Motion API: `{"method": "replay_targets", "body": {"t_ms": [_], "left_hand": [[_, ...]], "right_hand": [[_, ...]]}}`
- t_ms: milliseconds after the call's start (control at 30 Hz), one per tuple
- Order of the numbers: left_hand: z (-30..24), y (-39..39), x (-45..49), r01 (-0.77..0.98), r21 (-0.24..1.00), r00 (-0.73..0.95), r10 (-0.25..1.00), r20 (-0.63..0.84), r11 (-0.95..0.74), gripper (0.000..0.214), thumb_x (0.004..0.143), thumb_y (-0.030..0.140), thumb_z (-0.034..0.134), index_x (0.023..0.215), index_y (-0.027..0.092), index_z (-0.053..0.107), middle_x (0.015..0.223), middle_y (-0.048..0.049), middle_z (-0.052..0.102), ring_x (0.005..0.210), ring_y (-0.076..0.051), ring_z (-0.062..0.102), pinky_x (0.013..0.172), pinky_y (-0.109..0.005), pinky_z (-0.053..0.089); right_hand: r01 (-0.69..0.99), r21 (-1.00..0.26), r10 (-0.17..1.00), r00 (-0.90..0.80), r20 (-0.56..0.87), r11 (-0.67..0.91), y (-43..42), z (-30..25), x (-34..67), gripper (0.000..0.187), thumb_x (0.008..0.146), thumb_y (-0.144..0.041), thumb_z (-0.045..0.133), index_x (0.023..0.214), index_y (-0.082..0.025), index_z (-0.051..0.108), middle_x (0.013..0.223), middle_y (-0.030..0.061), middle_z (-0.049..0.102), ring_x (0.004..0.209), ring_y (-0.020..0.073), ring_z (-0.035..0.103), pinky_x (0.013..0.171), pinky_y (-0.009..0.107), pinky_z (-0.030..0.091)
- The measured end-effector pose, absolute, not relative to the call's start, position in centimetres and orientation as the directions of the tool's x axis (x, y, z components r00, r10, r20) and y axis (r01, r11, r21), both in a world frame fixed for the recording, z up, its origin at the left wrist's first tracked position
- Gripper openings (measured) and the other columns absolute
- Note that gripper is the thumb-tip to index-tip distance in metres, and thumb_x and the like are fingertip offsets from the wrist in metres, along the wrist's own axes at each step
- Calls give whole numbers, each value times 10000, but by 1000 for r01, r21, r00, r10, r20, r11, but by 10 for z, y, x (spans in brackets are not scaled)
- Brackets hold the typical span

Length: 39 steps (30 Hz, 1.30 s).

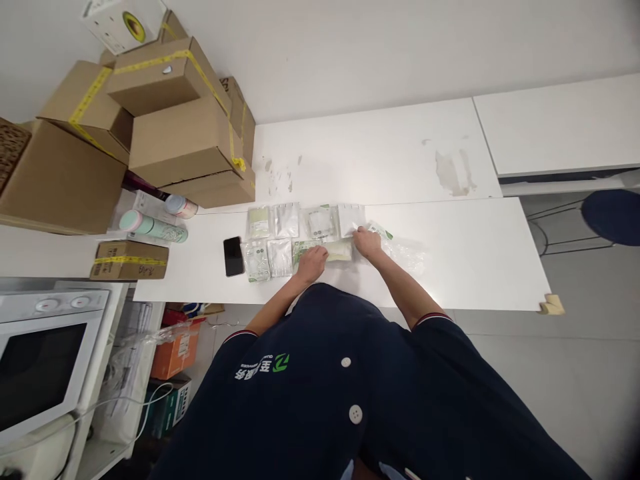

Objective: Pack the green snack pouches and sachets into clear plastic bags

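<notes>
My left hand (pixel 311 264) has its fingers curled on a clear packet with green print (pixel 338 251), which lies on the white table near my body. My right hand (pixel 367 243) is closed at the lower corner of a silver packet (pixel 351 217); what its fingertips grip is hidden. Left of my hands, flat packets lie in two rows, among them a pale green one (pixel 259 221), a silver one (pixel 280 257) and a clear printed one (pixel 257 261). A crumpled clear plastic wrapper (pixel 407 255) lies just right of my right hand.
A black phone (pixel 233 257) lies left of the packets. Cardboard boxes (pixel 185 140) are stacked at the far left, with a mint bottle (pixel 153 227) in front of them. A microwave (pixel 45 360) stands lower left. A stool (pixel 613 217) is beyond the table's right end.
</notes>
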State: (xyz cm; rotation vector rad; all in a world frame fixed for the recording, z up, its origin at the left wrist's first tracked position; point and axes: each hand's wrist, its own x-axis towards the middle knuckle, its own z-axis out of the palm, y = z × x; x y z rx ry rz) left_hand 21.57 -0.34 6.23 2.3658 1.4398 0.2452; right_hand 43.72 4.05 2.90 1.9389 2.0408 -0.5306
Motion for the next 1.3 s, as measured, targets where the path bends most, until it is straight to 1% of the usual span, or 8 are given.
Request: {"method": "replay_targets", "body": {"t_ms": [100,267,467,767,967,1133,1233,1300], "left_hand": [[89,19,209,793,533,325,945,38,-294,173,945,256,443,867,190,582,900,-44,632,840,-162,562,754,-271,409],[136,49,201,657,740,174,984,38,-145,180,894,303,502,747,203,531,690,24,563,636,-120,495,624,-245,373],[168,69,192,589,794,96,988,120,-153,190,859,303,534,700,206,499,610,42,502,583,-113,450,588,-244,352],[187,82,167,580,799,-6,980,201,-160,185,865,296,556,714,209,495,629,40,517,593,-111,456,607,-243,361],[198,89,145,587,781,-19,961,276,-213,238,893,350,553,719,209,471,642,39,494,611,-107,453,627,-237,368],[212,96,136,529,783,11,926,378,-326,220,920,361,530,767,206,493,695,27,494,671,-107,484,650,-230,380],[218,97,149,469,797,115,921,372,-380,203,933,352,509,793,204,514,738,18,520,719,-107,512,667,-225,391],[221,92,167,410,817,240,912,332,-405,200,938,351,495,809,202,530,759,15,545,731,-106,526,673,-224,398]], "right_hand": [[984,-177,932,-57,-358,-8,49,41,446,358,960,-221,329,1120,-192,648,1170,144,597,951,235,624,745,339,451],[935,-354,969,-55,-243,-36,63,79,456,274,928,-324,426,1010,-226,668,1109,79,652,964,228,604,738,316,447],[857,-515,990,-61,-124,-12,67,115,462,235,878,-322,469,923,-201,665,1015,72,690,902,208,603,726,293,434],[675,-731,988,-22,-152,-98,61,131,456,193,760,-355,561,724,-179,633,748,18,666,706,164,568,684,279,422],[643,-752,988,130,-80,-145,46,158,448,229,791,-371,535,764,-165,630,809,58,683,741,184,596,714,322,468],[589,-801,968,121,219,107,26,211,457,200,858,-340,530,930,-189,639,958,82,678,869,212,637,753,380,504],[633,-759,946,129,299,154,14,236,445,259,866,-297,526,1097,-209,603,932,66,664,796,193,629,714,374,516],[679,-719,961,69,268,151,12,241,427,376,853,-300,532,1218,-211,547,923,48,659,756,176,617,699,354,520]]}}
